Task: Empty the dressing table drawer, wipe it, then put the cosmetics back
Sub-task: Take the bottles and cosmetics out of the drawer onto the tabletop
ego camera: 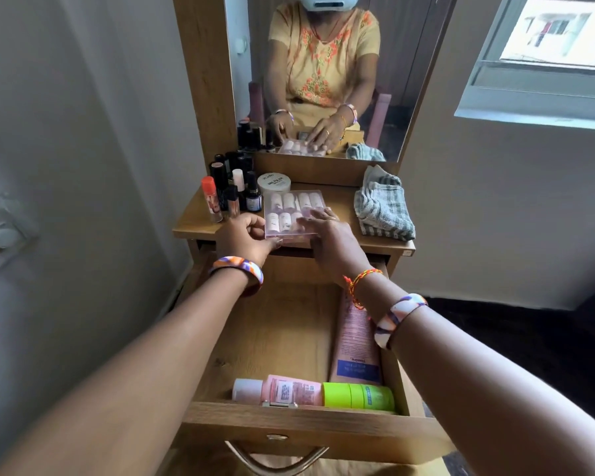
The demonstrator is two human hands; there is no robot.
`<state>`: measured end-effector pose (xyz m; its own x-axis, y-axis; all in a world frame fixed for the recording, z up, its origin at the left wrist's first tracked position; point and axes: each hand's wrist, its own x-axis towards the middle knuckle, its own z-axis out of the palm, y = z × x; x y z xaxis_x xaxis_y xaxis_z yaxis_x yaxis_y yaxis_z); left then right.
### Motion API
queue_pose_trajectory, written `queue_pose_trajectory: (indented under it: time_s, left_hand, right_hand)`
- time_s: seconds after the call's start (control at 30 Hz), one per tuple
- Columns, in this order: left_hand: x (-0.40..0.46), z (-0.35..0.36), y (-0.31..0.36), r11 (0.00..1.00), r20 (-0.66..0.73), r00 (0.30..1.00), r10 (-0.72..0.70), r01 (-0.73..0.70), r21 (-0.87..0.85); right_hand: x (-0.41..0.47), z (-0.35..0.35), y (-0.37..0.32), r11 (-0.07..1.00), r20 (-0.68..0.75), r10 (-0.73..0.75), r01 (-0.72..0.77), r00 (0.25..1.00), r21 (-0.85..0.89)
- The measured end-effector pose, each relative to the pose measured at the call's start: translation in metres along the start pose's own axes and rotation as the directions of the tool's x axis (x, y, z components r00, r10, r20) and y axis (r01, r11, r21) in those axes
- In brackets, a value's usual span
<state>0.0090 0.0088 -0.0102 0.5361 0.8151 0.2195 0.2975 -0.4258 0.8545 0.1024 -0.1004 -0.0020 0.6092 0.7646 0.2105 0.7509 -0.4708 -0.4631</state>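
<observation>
A clear pink box of small bottles (291, 207) lies at the front of the dressing table top (344, 214). My left hand (246, 240) grips the box's near left corner. My right hand (327, 237) rests on its right side, fingers spread over the lid. Below my arms the wooden drawer (289, 341) stands pulled out. Inside it lie a pink tube (352, 345) along the right wall, and a pink bottle (279, 389) and a green bottle (358, 396) against the front wall.
Several small bottles and lipsticks (229, 190) and a white jar (273, 182) stand at the table's back left. A folded grey checked cloth (382, 206) lies on the right. A mirror (323, 73) rises behind. The drawer handle (275, 456) hangs in front.
</observation>
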Motion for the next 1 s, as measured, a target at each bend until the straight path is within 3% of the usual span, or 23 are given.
queue_pose_trajectory:
  time_s: [0.23,0.33,0.4,0.47,0.57,0.7,0.83,1.0]
  left_hand:
    - [-0.028,0.007,0.007,0.996,-0.058,0.998,0.037,-0.033,0.079]
    - [-0.051,0.019,0.008,0.988,0.238,0.97,0.043,-0.077,0.134]
    - [-0.062,0.035,0.004,0.973,0.516,0.846,-0.137,0.017,0.23]
    - [-0.075,0.049,0.002,0.94,0.65,0.692,-0.313,0.129,0.315]
    - [-0.09,0.069,0.006,0.918,0.69,0.622,-0.369,0.128,0.376]
    - [-0.102,0.086,0.013,0.878,0.596,0.717,-0.361,0.046,0.476]
    - [-0.095,0.081,0.009,0.87,0.617,0.656,-0.435,0.127,0.477]
    - [-0.07,0.059,0.0,0.908,0.665,0.619,-0.418,0.256,0.332]
  right_hand:
    - [-0.021,-0.014,0.004,0.998,-0.165,0.042,-0.032,0.985,0.063]
    - [-0.041,-0.025,0.009,0.996,-0.195,0.094,-0.093,0.976,0.015]
    - [-0.055,-0.03,0.013,0.981,-0.179,0.166,-0.181,0.97,-0.07]
    - [-0.066,-0.03,0.019,0.958,-0.123,0.255,-0.268,0.959,-0.107]
    - [-0.076,-0.027,0.032,0.913,-0.021,0.395,-0.395,0.919,-0.105]
    - [-0.083,-0.026,0.044,0.848,0.132,0.506,-0.52,0.852,0.105]
    - [-0.088,-0.032,0.047,0.808,0.211,0.51,-0.549,0.834,0.214]
    - [-0.089,-0.039,0.044,0.784,0.372,0.485,-0.582,0.791,0.215]
